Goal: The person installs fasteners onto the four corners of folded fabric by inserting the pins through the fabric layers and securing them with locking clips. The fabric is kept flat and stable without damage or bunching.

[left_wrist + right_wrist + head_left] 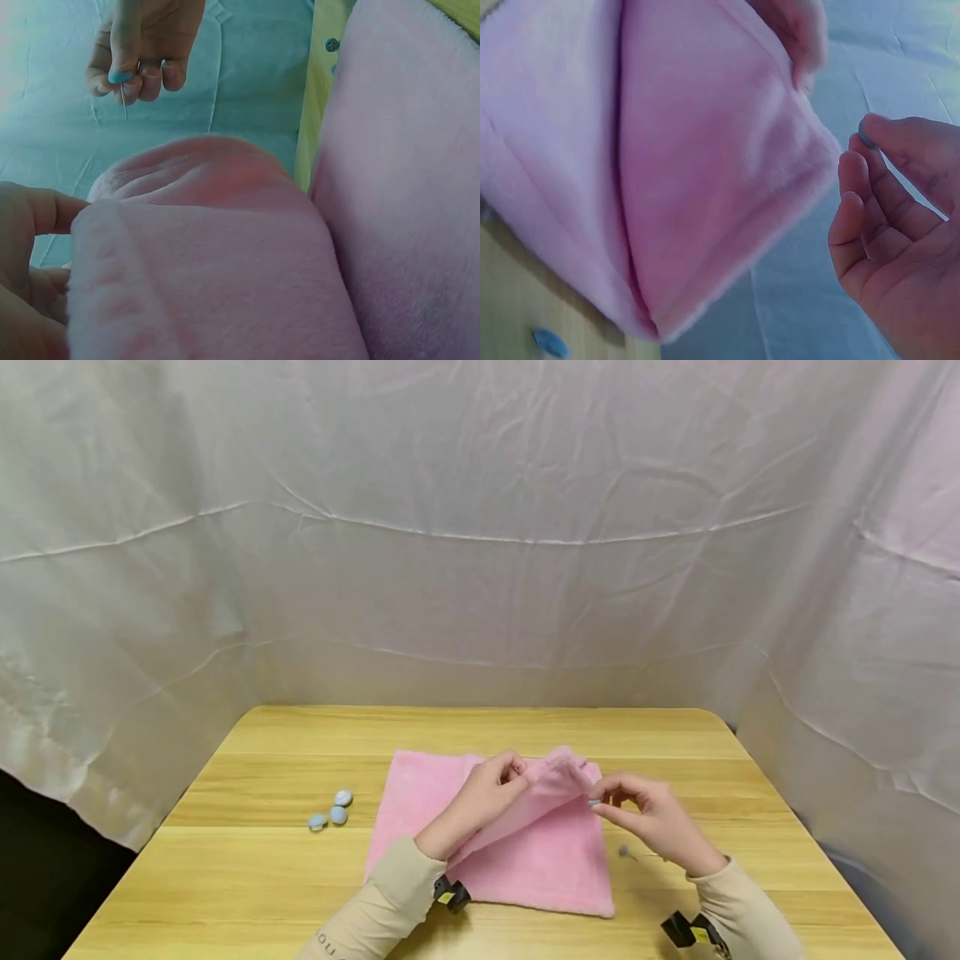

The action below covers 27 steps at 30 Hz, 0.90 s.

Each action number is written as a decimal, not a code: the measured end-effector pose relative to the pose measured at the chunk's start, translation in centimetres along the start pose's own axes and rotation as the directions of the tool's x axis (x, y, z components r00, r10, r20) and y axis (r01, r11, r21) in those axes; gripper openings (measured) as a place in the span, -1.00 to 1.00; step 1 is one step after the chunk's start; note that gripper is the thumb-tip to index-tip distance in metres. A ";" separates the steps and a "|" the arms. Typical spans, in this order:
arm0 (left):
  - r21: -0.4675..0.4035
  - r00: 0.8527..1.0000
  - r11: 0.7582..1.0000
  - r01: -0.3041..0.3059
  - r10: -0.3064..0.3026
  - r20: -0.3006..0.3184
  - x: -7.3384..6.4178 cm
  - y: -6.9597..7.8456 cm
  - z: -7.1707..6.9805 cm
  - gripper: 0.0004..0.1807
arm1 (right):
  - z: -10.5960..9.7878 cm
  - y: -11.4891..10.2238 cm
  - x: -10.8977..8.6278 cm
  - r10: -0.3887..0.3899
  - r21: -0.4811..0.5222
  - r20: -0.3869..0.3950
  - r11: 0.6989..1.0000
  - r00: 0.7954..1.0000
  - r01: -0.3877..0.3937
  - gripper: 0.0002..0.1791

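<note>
A pink plush cloth (540, 860) lies on the table, its far part lifted and folded over. My left hand (491, 785) pinches the raised edge; in the left wrist view its fingers (56, 211) are at the border of the fold. To the right of that fold, my right hand (652, 814) holds a pin (124, 101) between thumb and fingertips. The pin has a small blue head, and its thin metal shaft points down in the left wrist view. In the right wrist view the pin's head (866, 135) shows at the thumb tip, apart from the cloth.
Left of the cloth, 3 pale blue mushroom-shaped caps (339, 815) lie on the wooden table (225, 877). Another pin (624, 851) with a greyish head lies right of the cloth, below my right hand. Pale curtains (480, 593) hang behind the table and at both sides.
</note>
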<state>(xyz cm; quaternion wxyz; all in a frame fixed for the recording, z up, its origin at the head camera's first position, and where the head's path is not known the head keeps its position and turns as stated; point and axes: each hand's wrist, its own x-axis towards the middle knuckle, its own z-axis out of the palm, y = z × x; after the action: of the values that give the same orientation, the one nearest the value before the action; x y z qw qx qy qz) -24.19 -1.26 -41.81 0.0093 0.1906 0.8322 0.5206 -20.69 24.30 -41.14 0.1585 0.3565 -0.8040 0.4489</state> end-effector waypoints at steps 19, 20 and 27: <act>-0.008 0.989 0.995 -0.099 0.100 0.108 -0.4 0.4 0.3 -0.84 | 3.7 -0.3 1.1 0.090 -0.075 -0.039 0.993 0.995 -0.093 -0.75; -0.003 0.988 0.995 -0.103 0.103 0.117 -0.4 0.4 0.3 -0.82 | 3.8 -0.3 1.2 0.093 -0.077 -0.040 0.992 0.995 -0.096 -0.75; 0.026 0.982 0.994 -0.104 0.098 0.163 -0.7 0.7 0.3 -0.76 | 4.3 -0.1 1.3 0.060 -0.147 -0.100 0.986 0.993 -0.074 -0.70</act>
<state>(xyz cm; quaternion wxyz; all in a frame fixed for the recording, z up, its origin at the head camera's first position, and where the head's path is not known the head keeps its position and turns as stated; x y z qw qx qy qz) -23.30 -0.95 -41.51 0.0466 0.2742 0.8269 0.4888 -21.28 20.14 -42.66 0.2079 0.2943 -0.8387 0.4083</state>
